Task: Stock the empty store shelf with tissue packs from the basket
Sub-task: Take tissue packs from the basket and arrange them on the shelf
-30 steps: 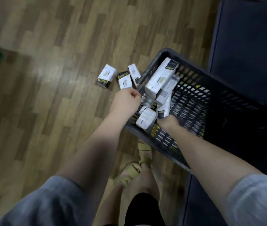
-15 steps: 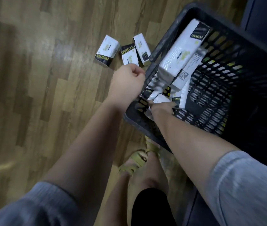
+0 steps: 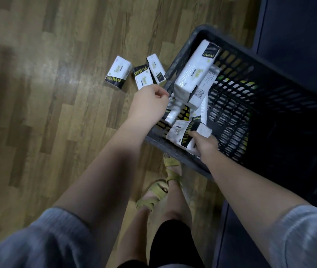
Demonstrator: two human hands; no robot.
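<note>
Three white-and-black plastic-wrapped tissue packs [image 3: 118, 72] lie on the wood-plank floor [image 3: 37, 93] just beside the black slatted plastic basket [image 3: 250, 78], more piled inside. Right hand [image 3: 205, 142] curls around one pack [image 3: 184, 134] at the near rim. Left hand [image 3: 148, 107] fisted at the basket's edge; can't tell if it grips it.

Your left hand [image 3: 148, 105] curls at the basket [image 3: 175, 151] rim, its grip hidden behind the knuckles. The basket's far corner runs off frame, and its deep interior is too dark.
</note>
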